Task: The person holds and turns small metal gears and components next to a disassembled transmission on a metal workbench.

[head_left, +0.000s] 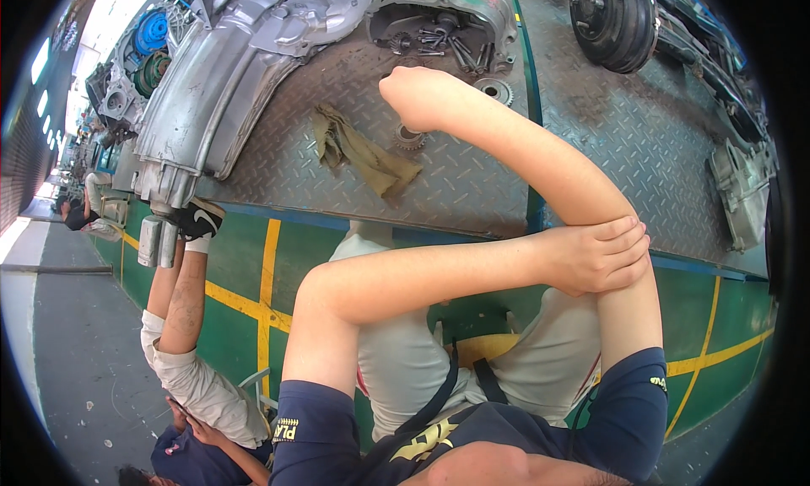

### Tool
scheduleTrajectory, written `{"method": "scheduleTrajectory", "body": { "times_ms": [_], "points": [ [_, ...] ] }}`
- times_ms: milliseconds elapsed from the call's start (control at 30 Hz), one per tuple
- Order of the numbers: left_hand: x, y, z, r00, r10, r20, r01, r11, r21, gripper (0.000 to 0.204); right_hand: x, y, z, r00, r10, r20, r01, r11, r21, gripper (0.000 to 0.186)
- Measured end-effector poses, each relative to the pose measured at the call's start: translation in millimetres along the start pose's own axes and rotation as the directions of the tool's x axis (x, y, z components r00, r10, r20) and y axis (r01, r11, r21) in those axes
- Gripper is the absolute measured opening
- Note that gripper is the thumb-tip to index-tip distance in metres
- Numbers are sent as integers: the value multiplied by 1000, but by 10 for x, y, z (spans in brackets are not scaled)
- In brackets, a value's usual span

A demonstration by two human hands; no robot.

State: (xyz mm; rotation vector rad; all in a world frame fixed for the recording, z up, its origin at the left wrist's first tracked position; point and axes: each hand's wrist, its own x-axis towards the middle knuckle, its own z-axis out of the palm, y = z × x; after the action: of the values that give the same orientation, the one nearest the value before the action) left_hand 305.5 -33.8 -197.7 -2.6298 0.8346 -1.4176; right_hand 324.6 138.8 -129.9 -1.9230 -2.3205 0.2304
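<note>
My left hand [595, 254] is wrapped round my right arm just by the elbow, its fingers lying over the skin. My right forearm reaches across the diamond-plate metal bench top [472, 178], and at its end my right hand [415, 98] is curled into a fist. The fingers face away from me, so anything inside them is hidden. A toothed gear [410, 137] lies partly covered beside that hand. Left of it is a crumpled olive cloth [363, 153]. Another gear [494, 90] sits just beyond my forearm.
A large silver gearbox housing [211, 89] fills the bench's left side. Several bolts [462, 54] lie near an open casting [498, 5]. A black drum [613, 18] and a metal casing [742, 191] are at the right. A seated person [207, 440] is at lower left, feet against the bench.
</note>
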Motion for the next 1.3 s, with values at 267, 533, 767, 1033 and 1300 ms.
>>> {"method": "scheduleTrajectory", "body": {
  "times_ms": [267, 533, 767, 1033, 1300],
  "points": [
    [21, 24, 20, 999, -21, -27, 21, 1000, -4, 44, -69, -110, 143, 983, -116, -146, 103, 990, -91, 15],
    [40, 78, 11, 998, -44, -46, 45, 999, 17, 42, -141, -232, 318, 944, -258, -203, 206, 947, -247, 5],
    [46, 192, 31, 991, -99, -86, 102, 994, 40, 42, -205, -404, 640, 948, -290, -128, 214, 884, -415, 4],
    [56, 205, 30, 994, -84, -68, 84, 996, 8, 47, -302, -352, 722, 918, -301, -257, 139, 854, -501, 8],
    [87, 111, 3, 1000, -13, -1, 13, 1000, 17, 53, -260, -171, 317, 969, -180, -171, 158, 978, -135, 7]
  ]
}}
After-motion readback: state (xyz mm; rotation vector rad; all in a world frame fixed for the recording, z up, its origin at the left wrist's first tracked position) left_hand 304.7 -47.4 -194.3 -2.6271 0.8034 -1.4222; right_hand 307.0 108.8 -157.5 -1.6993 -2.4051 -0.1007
